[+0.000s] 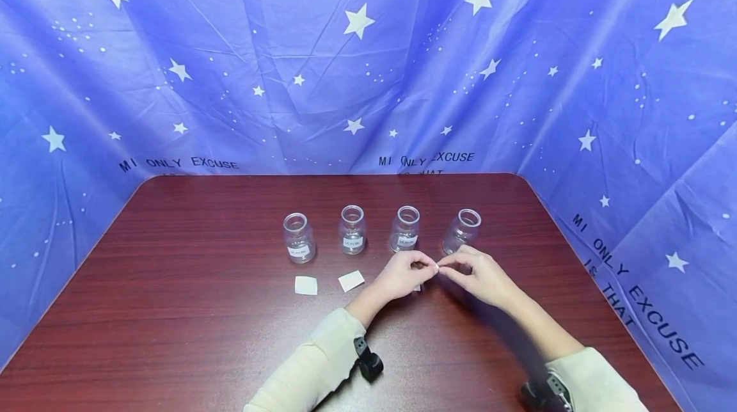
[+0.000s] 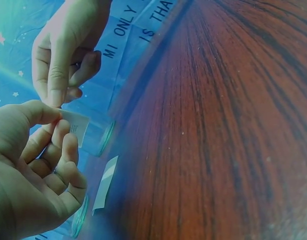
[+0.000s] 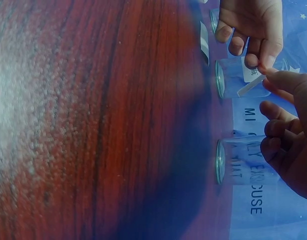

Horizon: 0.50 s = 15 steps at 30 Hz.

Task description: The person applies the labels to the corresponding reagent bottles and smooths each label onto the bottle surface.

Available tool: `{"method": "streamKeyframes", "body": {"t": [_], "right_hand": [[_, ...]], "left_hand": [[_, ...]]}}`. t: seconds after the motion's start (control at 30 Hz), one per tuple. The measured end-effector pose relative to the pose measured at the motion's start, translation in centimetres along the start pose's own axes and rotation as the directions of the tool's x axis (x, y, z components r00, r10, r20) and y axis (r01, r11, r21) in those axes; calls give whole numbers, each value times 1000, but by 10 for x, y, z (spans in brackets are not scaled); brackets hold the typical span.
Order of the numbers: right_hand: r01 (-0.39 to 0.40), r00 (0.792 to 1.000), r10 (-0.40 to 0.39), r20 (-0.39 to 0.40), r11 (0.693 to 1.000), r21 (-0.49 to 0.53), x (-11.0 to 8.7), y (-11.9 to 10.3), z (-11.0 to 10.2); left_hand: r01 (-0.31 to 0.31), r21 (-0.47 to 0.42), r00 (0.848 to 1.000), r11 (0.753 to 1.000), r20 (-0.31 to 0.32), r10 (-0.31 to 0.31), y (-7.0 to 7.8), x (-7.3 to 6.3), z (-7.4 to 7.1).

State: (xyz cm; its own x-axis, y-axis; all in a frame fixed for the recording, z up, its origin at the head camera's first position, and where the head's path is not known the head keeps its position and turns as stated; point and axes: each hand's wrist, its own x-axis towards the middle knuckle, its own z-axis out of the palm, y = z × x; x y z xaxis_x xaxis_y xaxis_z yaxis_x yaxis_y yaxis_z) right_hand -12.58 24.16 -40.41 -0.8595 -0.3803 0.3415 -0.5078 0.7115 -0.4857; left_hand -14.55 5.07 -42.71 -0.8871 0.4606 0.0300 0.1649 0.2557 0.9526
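Both hands meet over the table in front of the two right-hand jars. My left hand (image 1: 400, 274) pinches a small white label (image 2: 76, 126) between thumb and forefinger. The fingertips of my right hand (image 1: 482, 276) pinch at the label's edge, right against the left fingertips. In the right wrist view the label (image 3: 250, 86) appears as a narrow strip. Just behind the right hand stands a clear glass jar (image 1: 459, 233), its base partly hidden; no label shows on it. Left of it is a jar (image 1: 405, 229) with a printed white label on its front.
Two more labelled open glass jars (image 1: 299, 238) stand upright to the left in the same row. White paper pieces (image 1: 306, 285) lie before them, one (image 1: 351, 281) tilted, another (image 2: 105, 182) partly behind the left hand. A blue star-patterned curtain (image 1: 322, 98) surrounds the table's far edges.
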Motion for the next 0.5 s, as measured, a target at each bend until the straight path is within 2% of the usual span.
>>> {"method": "streamKeyframes", "body": {"t": [0.27,0.5], "right_hand": [[2,1000,-2,-4,1000,5,0,1,1],[-3,1000,4,-19,1000,9,0,0,1]], "left_hand": [[18,-24,1000,1000,16,-17,-2,1,2],[-7,10,1000,1000,-3,7,-1,1,1]]}}
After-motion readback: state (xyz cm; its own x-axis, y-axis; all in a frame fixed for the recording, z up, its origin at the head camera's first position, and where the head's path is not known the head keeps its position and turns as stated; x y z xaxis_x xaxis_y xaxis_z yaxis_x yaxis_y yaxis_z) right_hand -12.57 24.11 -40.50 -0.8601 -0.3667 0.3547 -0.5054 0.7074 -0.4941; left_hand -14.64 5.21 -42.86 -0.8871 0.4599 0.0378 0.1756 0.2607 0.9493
